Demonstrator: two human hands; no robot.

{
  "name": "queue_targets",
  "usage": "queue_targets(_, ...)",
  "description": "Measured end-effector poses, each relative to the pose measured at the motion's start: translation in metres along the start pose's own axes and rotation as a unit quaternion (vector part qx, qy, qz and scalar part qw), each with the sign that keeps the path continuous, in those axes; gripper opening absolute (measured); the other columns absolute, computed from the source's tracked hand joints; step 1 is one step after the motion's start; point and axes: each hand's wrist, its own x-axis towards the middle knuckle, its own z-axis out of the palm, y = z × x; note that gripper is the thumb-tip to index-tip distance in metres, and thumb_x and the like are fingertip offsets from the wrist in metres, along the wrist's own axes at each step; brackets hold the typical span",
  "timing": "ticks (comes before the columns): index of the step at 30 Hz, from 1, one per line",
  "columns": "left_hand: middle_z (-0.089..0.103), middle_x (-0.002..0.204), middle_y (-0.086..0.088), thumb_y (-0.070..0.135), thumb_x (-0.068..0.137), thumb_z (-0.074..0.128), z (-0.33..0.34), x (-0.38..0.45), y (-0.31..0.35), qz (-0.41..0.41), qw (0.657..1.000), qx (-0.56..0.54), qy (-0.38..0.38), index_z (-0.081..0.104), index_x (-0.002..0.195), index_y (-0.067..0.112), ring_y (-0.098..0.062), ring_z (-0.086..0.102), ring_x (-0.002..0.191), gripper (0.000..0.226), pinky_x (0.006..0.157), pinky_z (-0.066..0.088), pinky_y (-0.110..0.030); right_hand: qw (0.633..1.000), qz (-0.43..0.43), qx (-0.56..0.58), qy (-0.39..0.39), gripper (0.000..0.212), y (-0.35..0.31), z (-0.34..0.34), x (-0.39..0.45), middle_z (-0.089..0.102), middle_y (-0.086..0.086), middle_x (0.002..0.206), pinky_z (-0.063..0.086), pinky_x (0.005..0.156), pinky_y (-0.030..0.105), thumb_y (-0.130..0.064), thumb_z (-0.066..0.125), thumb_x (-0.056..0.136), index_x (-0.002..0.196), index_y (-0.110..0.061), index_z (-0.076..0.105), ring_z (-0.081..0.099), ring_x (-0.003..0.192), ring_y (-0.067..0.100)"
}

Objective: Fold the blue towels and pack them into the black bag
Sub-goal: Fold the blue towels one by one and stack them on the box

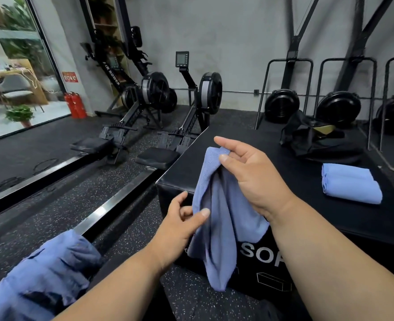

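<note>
Your right hand [247, 172] pinches the top corner of a limp blue cloth towel [216, 218] between thumb and curled fingers, holding it up so it hangs in loose vertical folds in front of the near corner of the black padded box [284, 205] with white lettering on its side. Your left hand [182, 225] grips the towel's left edge lower down, thumb on the front of the cloth and fingers curled behind it.

On top of the box, to your right, two folded blue towels [351, 184] lie stacked one against the other. Behind them, at the far side of the box top, sits the crumpled black fabric bag [307, 137], its mouth open and a yellowish lining showing inside; it lies apart from the folded towels. More loose blue towel fabric [45, 274] is bunched at your lower left, close to your left forearm. Black rowing machines [168, 105] stand on the speckled rubber floor [126, 228] beyond.
</note>
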Motion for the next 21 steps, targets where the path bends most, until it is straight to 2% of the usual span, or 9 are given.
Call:
queue_targets(3,0.071,0.117,0.011,0.032,0.074,0.093,0.007,0.005,0.002,0.044,0.997,0.057,0.029,0.026,0.153,0.041,0.0,0.068,0.111,0.105,0.102,0.052,-0.027,1.0,0.004,-0.009,-0.005,0.038,0.0,0.003,0.0,0.08,0.003,0.111,0.053,0.102,0.021,-0.005,0.057,0.106,0.136,-0.027,0.068,0.071,0.111,0.012)
queue_targets(7,0.075,0.093,0.003,0.012,0.09,0.08,0.005,0.018,-0.003,0.065,0.988,0.072,0.117,0.047,0.142,0.027,-0.006,0.07,0.08,0.064,0.074,0.052,-0.016,0.998,-0.003,-0.056,-0.005,0.039,0.003,0.006,0.002,0.079,-0.004,0.114,0.052,0.106,0.027,-0.01,0.059,0.105,0.138,-0.03,0.068,0.072,0.113,0.009)
queue_targets(9,0.076,0.093,-0.002,0.009,0.093,0.076,-0.004,0.024,-0.004,0.063,0.987,0.04,0.141,0.05,0.14,0.025,-0.011,0.069,0.077,0.056,0.071,0.055,-0.023,0.998,-0.01,-0.069,-0.006,0.039,0.007,0.005,0.003,0.079,0.002,0.115,0.053,0.108,0.044,-0.013,0.06,0.105,0.136,-0.035,0.069,0.074,0.108,0.02)
queue_targets(11,0.078,0.094,-0.004,0.007,0.095,0.073,-0.017,0.027,-0.004,0.062,0.988,0.034,0.139,0.049,0.139,0.025,-0.016,0.07,0.083,0.053,0.081,0.057,-0.032,0.997,-0.016,-0.079,-0.004,0.038,0.01,0.002,0.004,0.073,0.023,0.115,0.044,0.106,0.065,-0.017,0.06,0.104,0.131,-0.043,0.07,0.067,0.094,0.048)
queue_targets(12,0.078,0.096,-0.004,0.005,0.095,0.071,-0.023,0.029,-0.005,0.063,0.99,0.031,0.123,0.049,0.138,0.024,-0.016,0.071,0.085,0.052,0.085,0.057,-0.035,0.997,-0.018,-0.078,0.005,0.037,0.012,-0.001,0.005,0.069,0.03,0.116,0.042,0.107,0.066,-0.018,0.061,0.104,0.128,-0.044,0.071,0.064,0.091,0.049)
queue_targets(14,0.08,0.098,-0.001,0.002,0.096,0.066,-0.031,0.028,-0.002,0.051,0.995,0.025,0.085,0.051,0.136,0.022,-0.013,0.072,0.088,0.047,0.086,0.055,-0.034,0.998,-0.024,-0.053,0.023,0.034,0.014,-0.006,0.006,0.07,0.031,0.114,0.045,0.111,0.057,-0.017,0.063,0.102,0.124,-0.04,0.074,0.063,0.097,0.049)
queue_targets(16,0.079,0.102,0.002,0.014,0.093,0.068,-0.035,0.03,-0.006,0.011,0.998,0.002,0.069,0.053,0.138,0.022,-0.008,0.071,0.091,0.049,0.085,0.051,-0.031,0.999,-0.023,0.004,0.026,0.033,0.015,-0.008,0.007,0.071,0.019,0.1,0.047,0.109,0.049,-0.015,0.064,0.1,0.124,-0.033,0.075,0.058,0.089,0.037)
queue_targets(19,0.075,0.103,-0.001,0.039,0.078,0.069,-0.03,0.028,-0.017,-0.106,0.992,0.019,0.072,0.043,0.146,0.03,-0.013,0.066,0.09,0.073,0.072,0.044,-0.032,0.997,-0.013,0.074,0.024,0.034,0.014,-0.004,0.009,0.068,-0.014,0.08,0.05,0.095,0.031,-0.002,0.057,0.103,0.129,-0.019,0.071,0.06,0.084,0.006)
queue_targets(21,0.071,0.091,0.003,0.049,0.072,0.067,-0.02,0.025,-0.031,-0.163,0.985,0.008,0.048,0.031,0.155,0.035,-0.016,0.063,0.084,0.091,0.067,0.038,-0.031,0.995,-0.009,0.094,0.021,0.035,0.014,-0.001,0.009,0.068,-0.013,0.081,0.048,0.086,0.025,0.0,0.054,0.104,0.129,-0.018,0.07,0.06,0.079,0.003)
